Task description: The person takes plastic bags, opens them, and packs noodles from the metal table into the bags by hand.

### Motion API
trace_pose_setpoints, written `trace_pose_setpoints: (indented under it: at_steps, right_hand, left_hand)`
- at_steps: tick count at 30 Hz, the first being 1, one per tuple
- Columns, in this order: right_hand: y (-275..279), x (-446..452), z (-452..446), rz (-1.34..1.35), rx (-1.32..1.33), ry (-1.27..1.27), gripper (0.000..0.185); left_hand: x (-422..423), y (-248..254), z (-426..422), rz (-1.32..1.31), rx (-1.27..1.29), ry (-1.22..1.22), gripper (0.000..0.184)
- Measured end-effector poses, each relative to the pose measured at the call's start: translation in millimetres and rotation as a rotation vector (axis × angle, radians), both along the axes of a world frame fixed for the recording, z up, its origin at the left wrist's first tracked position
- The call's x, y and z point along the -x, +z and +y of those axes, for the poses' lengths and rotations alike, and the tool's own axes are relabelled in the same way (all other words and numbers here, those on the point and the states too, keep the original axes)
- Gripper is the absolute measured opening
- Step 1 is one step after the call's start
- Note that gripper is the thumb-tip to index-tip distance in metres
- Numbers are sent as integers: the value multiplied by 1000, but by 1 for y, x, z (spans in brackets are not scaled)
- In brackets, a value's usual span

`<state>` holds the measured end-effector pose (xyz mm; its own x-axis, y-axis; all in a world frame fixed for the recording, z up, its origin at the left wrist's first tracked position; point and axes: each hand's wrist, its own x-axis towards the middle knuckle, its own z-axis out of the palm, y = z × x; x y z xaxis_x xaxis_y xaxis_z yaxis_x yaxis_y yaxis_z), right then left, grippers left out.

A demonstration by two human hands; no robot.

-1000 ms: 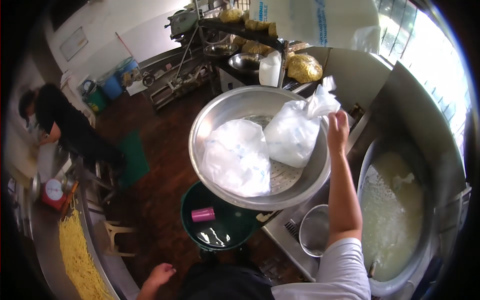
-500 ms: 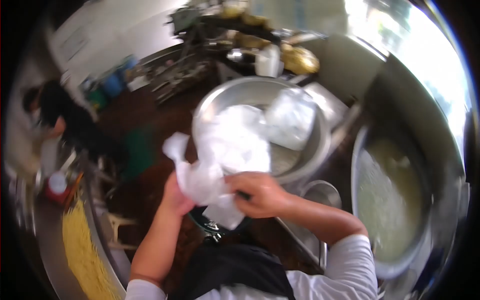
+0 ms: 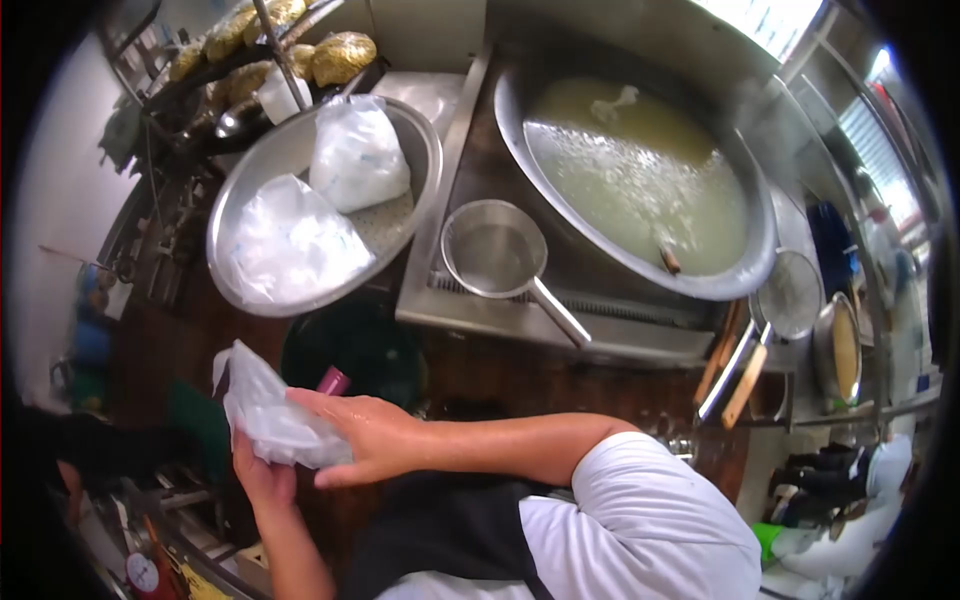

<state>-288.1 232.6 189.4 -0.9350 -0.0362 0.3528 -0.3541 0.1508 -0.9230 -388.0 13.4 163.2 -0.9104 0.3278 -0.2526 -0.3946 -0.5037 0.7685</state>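
A crumpled white plastic bag (image 3: pixel 275 415) is between my two hands, low and left of centre. My left hand (image 3: pixel 262 475) grips it from below, fingers partly hidden behind the plastic. My right hand (image 3: pixel 365 435) is closed on its right side, thumb beneath and fingers over the top. Above them, a large metal basin (image 3: pixel 222 230) holds two filled white plastic bags, one at the lower left (image 3: pixel 295 245) and one at the upper right (image 3: pixel 358 155). A green tub (image 3: pixel 350 340) with a pink object (image 3: pixel 333 381) in it lies just beyond my hands.
A big vat of cloudy, bubbling liquid (image 3: pixel 640 190) fills the upper right. A handled strainer (image 3: pixel 493 250) rests on the metal counter (image 3: pixel 640 335). More strainers (image 3: pixel 788 295) hang at the right. Yellow-filled bags (image 3: pixel 343 58) sit on a rack. A person (image 3: pixel 100 455) is at the lower left.
The view has swung right. My right hand has left the bag in the basin, and both hands now hold a separate plastic bag. The filled bags remain in the basin.
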Motion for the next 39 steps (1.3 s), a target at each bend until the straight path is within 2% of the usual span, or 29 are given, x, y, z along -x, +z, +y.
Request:
trace_pose_setpoints:
  at_steps: [1,2,3,5,7,9,11,12,13,15,16,19,21,23,25,26,27,30,31,34,35,37,38,39]
  right_hand:
    - [-12,-6,-11,-23,-60,-53,48]
    - [-22,-11,-24,-43,-124,-102,38]
    - [-24,-16,-33,-57,-137,-105,38]
    - [-32,-30,-47,-461,581,-86,19]
    - [-36,-51,-57,-425,691,-140,17]
    - [-35,-64,-64,-398,679,-224,18]
    - [-25,-74,-73,-397,678,-241,20]
    - [-20,-77,-80,-425,682,-201,19]
    - [-18,-80,-87,-457,687,-162,19]
    - [-24,-82,-101,-385,597,-105,16]
    - [-23,-84,-104,-336,532,-101,14]
    - [-26,-85,-104,-336,441,-102,12]
    - [-30,-83,-94,-414,508,-118,12]
    - [-19,-83,-84,-360,393,-247,18]
    - [-18,-82,-69,-403,411,-227,20]
    - [-13,-82,-60,-410,321,-206,21]
    - [-6,-81,-57,-423,344,-191,21]
    - [-2,-79,-48,-425,294,-181,24]
    - [-3,-78,-45,-413,266,-191,25]
    - [-8,-74,-38,-383,265,-200,26]
    - [-8,-73,-36,-381,258,-187,26]
    - [1,-72,-31,-401,255,-104,26]
    - [13,-72,-28,-436,189,-53,25]
    - [21,-72,-25,-435,182,-40,25]
  left_hand:
    - [-10,-1,-1,20,4,-20,59]
    - [-26,1,-5,22,-29,-45,70]
    - [-35,-6,-19,8,-42,-49,70]
    - [-63,-27,-51,125,-116,-230,87]
    - [-91,-34,-72,34,-27,-167,88]
    - [-114,-30,-90,139,173,-564,74]
    - [-127,-61,-132,26,316,-855,65]
    - [-133,-61,-138,-2,267,-957,64]
    - [-136,-62,-142,-3,272,-966,64]
    - [-147,-63,-146,-379,285,-339,73]
    - [-154,-35,-124,-2,-156,-475,82]
    - [-138,-10,-116,15,-263,-428,91]
    - [-126,-33,-145,-2,-57,-385,84]
    - [-125,-39,-143,-38,-64,-465,73]
    - [-125,-31,-122,-186,-381,-630,64]
    - [-132,-21,-104,-244,-280,-511,58]
    - [-139,-13,-86,-311,-190,-406,51]
    - [-148,-14,-66,-227,-72,-267,40]
    - [-150,-16,-68,-220,-85,-245,40]
    - [-157,-8,-81,183,-75,-412,44]
    - [-154,-2,-91,187,-78,-399,44]
    - [-144,6,-121,320,231,-845,46]
    - [-134,-1,-138,336,605,-876,49]
    - [-129,6,-144,346,779,-658,44]
